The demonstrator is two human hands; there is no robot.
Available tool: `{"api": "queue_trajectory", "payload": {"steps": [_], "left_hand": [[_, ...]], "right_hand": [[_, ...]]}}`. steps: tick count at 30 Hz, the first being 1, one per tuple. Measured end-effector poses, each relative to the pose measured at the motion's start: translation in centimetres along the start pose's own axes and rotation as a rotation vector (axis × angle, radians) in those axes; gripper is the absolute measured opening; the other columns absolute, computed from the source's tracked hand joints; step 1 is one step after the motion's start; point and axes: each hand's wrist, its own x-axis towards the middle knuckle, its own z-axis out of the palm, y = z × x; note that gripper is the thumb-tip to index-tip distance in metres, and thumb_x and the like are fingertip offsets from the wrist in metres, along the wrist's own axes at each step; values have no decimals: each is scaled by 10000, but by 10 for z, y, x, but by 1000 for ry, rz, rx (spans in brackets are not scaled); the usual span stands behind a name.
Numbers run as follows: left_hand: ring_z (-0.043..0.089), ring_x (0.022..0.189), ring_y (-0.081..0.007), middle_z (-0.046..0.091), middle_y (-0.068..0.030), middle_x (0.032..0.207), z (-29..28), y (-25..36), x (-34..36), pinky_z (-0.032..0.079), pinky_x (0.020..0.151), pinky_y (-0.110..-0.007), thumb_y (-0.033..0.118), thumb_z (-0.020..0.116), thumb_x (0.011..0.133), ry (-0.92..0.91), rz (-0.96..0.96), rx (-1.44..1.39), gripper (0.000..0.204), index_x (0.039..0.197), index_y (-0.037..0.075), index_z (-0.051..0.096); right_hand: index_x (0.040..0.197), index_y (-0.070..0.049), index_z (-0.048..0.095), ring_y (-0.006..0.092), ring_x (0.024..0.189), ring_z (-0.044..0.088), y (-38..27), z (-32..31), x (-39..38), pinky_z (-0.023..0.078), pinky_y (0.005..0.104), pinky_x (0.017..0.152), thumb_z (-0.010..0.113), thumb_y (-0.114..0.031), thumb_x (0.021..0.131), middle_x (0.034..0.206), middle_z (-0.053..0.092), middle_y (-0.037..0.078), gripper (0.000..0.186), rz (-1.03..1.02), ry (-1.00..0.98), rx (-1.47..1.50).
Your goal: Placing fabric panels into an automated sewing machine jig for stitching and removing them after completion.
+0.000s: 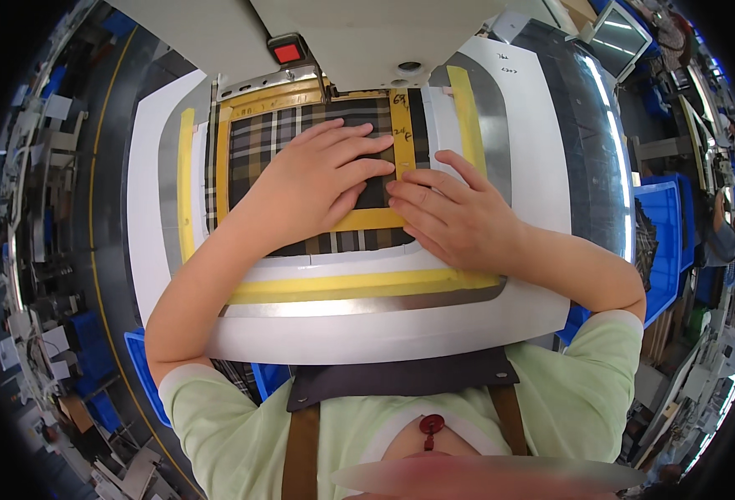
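A yellow rectangular frame [371, 219] lies over dark plaid fabric [255, 154] beneath a machine head. My left hand [322, 175] rests flat on the fabric inside the frame, its fingers stretched toward the frame's right bar. Lying on the lower right corner of that frame is my right hand [459, 208], fingers extended and thumb apart. The two hands' fingertips nearly meet near the right bar. Neither hand grips anything that I can see. My left hand hides part of the fabric and the frame's lower left area.
The pale machine head [376, 42] with a red button [287, 53] overhangs the far side. Yellow tape strips [342, 286] border the work on a white board [367, 333]. Blue bins [666, 242] stand at the right and lower left. A screen [617, 37] is at far right.
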Motion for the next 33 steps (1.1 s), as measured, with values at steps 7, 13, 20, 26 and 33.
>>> {"api": "queue_trajectory", "payload": {"steps": [7,13,20,26,33], "left_hand": [[475,1219,-294,535,-73,1288,-2,13,1,368,1042,-453,78,629,772,21,-45,22,360,1127,74,570],[458,1241,-293,529,-78,1296,2,14,-4,368,1045,-439,86,618,799,35,-55,0,339,1134,67,565],[448,1256,-289,514,-77,1323,-1,17,-6,350,1057,-444,126,623,814,16,-81,14,333,1138,68,573],[452,1255,-288,515,-79,1319,-11,29,-19,334,1065,-456,193,639,816,-50,-83,53,365,1156,75,578],[465,1236,-268,532,-80,1281,-11,29,-26,332,1066,-438,265,648,821,-32,-71,32,370,1140,82,599]], "right_hand": [[986,-14,630,223,1036,525,-2,4,1,369,436,1009,595,-149,745,1077,606,78,279,-30,76,10],[989,-3,622,228,1006,528,-4,3,1,367,431,1005,572,-142,755,1069,598,88,277,-19,64,40],[997,-1,611,232,979,527,-4,2,2,363,420,1006,573,-134,755,1071,581,88,279,-23,51,72],[1010,-5,608,228,998,522,0,1,5,365,410,1004,629,-138,718,1067,576,81,321,-7,67,102],[1033,-23,610,237,981,544,6,2,11,409,417,963,678,-109,690,1119,579,79,360,-1,47,152]]}}
